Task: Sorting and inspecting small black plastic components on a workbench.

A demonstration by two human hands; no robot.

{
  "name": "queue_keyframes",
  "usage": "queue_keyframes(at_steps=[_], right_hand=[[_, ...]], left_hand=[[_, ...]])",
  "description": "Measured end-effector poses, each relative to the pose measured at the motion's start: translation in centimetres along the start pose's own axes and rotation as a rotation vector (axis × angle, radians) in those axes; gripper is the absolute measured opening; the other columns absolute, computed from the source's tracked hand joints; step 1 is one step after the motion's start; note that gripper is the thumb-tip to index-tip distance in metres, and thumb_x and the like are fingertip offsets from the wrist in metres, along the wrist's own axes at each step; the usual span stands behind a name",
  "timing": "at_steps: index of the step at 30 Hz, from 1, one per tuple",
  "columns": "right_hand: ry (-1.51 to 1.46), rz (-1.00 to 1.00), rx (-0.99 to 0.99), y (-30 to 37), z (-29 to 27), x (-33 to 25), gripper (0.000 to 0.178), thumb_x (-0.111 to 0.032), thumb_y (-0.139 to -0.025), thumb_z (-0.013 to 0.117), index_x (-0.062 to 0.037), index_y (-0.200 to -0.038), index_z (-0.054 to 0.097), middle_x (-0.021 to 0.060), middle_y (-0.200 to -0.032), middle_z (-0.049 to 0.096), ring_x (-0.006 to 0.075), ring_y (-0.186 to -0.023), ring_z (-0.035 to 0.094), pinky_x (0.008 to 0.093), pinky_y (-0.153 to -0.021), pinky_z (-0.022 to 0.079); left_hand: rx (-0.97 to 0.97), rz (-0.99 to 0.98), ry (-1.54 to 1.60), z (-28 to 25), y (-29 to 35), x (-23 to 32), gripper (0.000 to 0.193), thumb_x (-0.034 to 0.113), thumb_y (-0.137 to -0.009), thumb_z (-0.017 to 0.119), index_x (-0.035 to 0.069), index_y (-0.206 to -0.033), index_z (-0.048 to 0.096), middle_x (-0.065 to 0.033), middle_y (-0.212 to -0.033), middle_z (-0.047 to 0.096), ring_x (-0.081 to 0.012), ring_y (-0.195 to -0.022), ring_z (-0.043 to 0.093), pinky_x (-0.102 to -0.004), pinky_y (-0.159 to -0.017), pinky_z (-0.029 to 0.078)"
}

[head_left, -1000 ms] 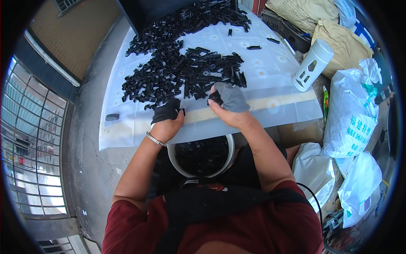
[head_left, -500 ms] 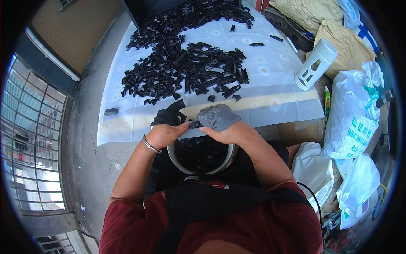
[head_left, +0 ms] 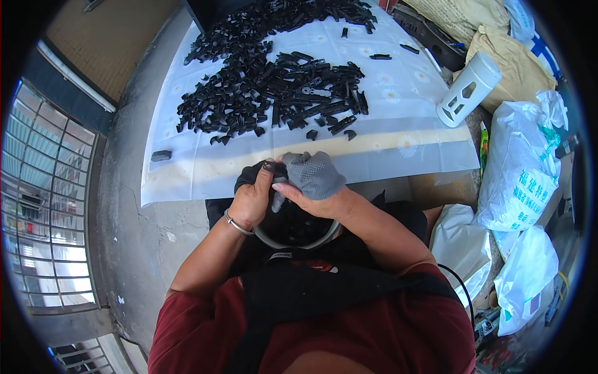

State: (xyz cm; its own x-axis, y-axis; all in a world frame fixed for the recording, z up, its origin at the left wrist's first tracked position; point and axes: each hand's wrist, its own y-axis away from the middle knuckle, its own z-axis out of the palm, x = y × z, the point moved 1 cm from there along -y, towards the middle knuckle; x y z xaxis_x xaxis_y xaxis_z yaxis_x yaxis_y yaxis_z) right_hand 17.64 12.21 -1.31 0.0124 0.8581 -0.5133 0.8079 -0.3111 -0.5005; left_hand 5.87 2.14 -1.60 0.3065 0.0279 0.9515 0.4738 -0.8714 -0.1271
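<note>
Both hands meet over the table's near edge, above a round bucket (head_left: 326, 237) of black parts between my legs. My left hand (head_left: 252, 193), in a black glove with a bare thumb, is closed round a small black plastic part (head_left: 275, 167). Against it presses my right hand (head_left: 311, 177) in a grey dotted glove, its fingers curled and its bare thumb beside the part. The hands hide most of that part. Beyond them on the table lies a large pile of black plastic parts (head_left: 227, 100), short curved pieces at left and longer slotted ones (head_left: 317, 87) at right.
A flowered white cloth covers the table (head_left: 398, 143). One dark block (head_left: 161, 155) lies at its left edge, and a white slotted cylinder (head_left: 468, 90) stands at its right. White sacks (head_left: 518, 168) and brown sacks (head_left: 514, 59) crowd the right side. A barred window (head_left: 53, 206) is at left.
My hands have drawn together, the left one turning more upright and moving right. The black part between them has tilted and is now more covered by the fingers.
</note>
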Motion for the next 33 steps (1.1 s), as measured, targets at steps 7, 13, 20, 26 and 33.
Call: queue_keyframes(at_steps=[7, 13, 20, 26, 33], right_hand=[[-0.014, 0.034, -0.031, 0.1, -3.4, 0.8, 0.025, -0.025, -0.080, 0.060, -0.0034, -0.093, 0.062, 0.0103, -0.079, 0.060, 0.0264, -0.073, 0.055, 0.0351, -0.064, 0.041], [0.150, -0.150, 0.047, 0.3, -3.1, 0.8, 0.020, -0.023, -0.079, 0.061, -0.0058, -0.090, 0.063, 0.0076, -0.080, 0.061, 0.0260, -0.073, 0.056, 0.0362, -0.064, 0.043], [0.230, -0.137, 0.044, 0.9, 0.1, 0.2, 0.016, -0.016, -0.076, 0.060, -0.0064, -0.089, 0.062, 0.0068, -0.084, 0.061, 0.0255, -0.076, 0.057, 0.0369, -0.066, 0.044], [0.120, -0.125, 0.021, 0.9, 1.2, -0.5, 0.018, -0.019, -0.074, 0.055, -0.0088, -0.089, 0.059, 0.0076, -0.090, 0.059, 0.0264, -0.086, 0.055, 0.0383, -0.073, 0.043], [0.249, 0.298, 0.113, -0.2, -5.2, 2.7, 0.029, -0.029, -0.081, 0.054, -0.0038, -0.090, 0.063, 0.0141, -0.084, 0.063, 0.0321, -0.080, 0.059, 0.0396, -0.073, 0.046]], left_hand=[[-0.091, -0.141, 0.142, -1.5, -1.5, 1.1, 0.042, 0.034, -0.093, 0.040, 0.000, -0.075, 0.058, -0.0008, -0.057, 0.053, -0.0081, -0.046, 0.044, -0.0238, -0.043, 0.035], [-0.168, -0.007, -0.115, -1.6, -1.9, 2.7, 0.041, 0.031, -0.093, 0.038, -0.001, -0.076, 0.057, -0.0087, -0.057, 0.054, -0.0167, -0.049, 0.048, -0.0297, -0.048, 0.040], [-0.137, 0.231, -0.418, -1.0, -1.5, 2.7, 0.033, 0.020, -0.092, 0.037, -0.001, -0.075, 0.056, -0.0211, -0.064, 0.055, -0.0392, -0.060, 0.052, -0.0396, -0.056, 0.042], [-0.239, 0.152, -0.498, -1.7, -0.9, 3.5, 0.035, 0.025, -0.091, 0.038, 0.000, -0.073, 0.055, -0.0201, -0.066, 0.056, -0.0387, -0.062, 0.053, -0.0422, -0.058, 0.043], [-0.121, 0.307, -0.900, -2.3, -3.5, 3.2, 0.029, 0.031, -0.085, 0.050, 0.005, -0.084, 0.060, -0.0166, -0.068, 0.058, -0.0332, -0.065, 0.057, -0.0413, -0.059, 0.045]])
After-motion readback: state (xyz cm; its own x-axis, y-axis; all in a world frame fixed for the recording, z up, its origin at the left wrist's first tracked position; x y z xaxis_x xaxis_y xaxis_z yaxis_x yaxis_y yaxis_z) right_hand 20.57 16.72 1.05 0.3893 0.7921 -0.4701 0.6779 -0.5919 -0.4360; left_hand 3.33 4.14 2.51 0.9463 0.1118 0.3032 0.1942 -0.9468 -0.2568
